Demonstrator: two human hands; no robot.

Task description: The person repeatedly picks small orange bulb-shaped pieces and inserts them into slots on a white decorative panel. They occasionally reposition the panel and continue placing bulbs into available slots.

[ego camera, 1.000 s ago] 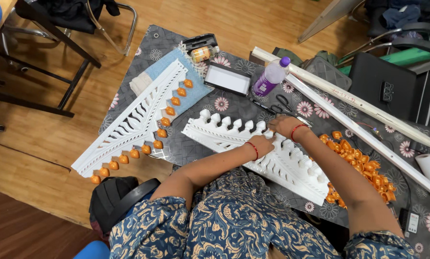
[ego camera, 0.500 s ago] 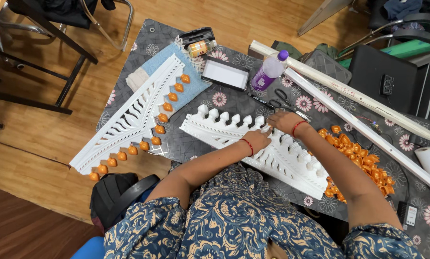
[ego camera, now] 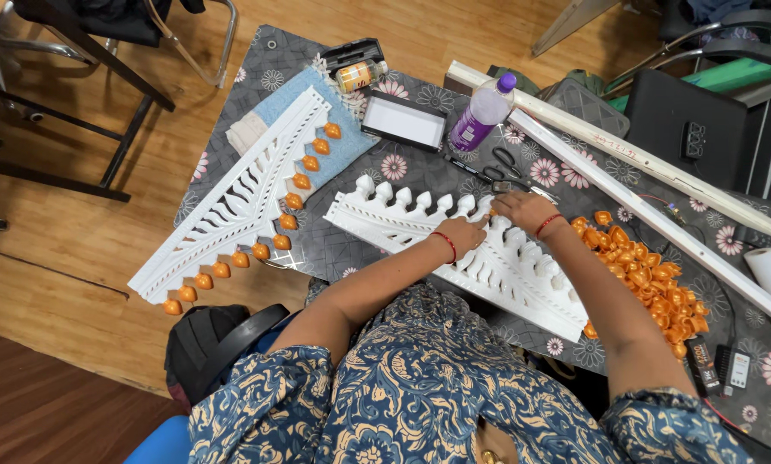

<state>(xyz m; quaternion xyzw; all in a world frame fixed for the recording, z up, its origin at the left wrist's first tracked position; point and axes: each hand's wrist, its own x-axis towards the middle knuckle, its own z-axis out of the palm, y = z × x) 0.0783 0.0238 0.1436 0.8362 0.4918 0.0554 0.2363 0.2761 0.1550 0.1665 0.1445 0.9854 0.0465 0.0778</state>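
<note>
A white carved panel (ego camera: 420,228) with scalloped knobs lies across the flowered tablecloth in front of me. My left hand (ego camera: 467,232) rests on its top edge, fingers curled, with a bit of orange showing at the fingertips. My right hand (ego camera: 520,208) is just beside it, fingers bent down onto the same edge; what it pinches is hidden. A heap of small orange caps (ego camera: 652,279) lies right of the panel, by my right forearm. A second white panel (ego camera: 231,206) at the left has orange caps on all its knobs.
Scissors (ego camera: 504,163), a purple-capped bottle (ego camera: 481,116) and a flat black-rimmed box (ego camera: 402,122) lie beyond the hands. Long white mouldings (ego camera: 660,219) run diagonally at the right. Black cases (ego camera: 703,129) stand far right, chairs (ego camera: 102,34) stand on the wooden floor at the left.
Both hands stay at the same spot on the panel's top edge, with only small finger movement. The camera has shifted slightly.
</note>
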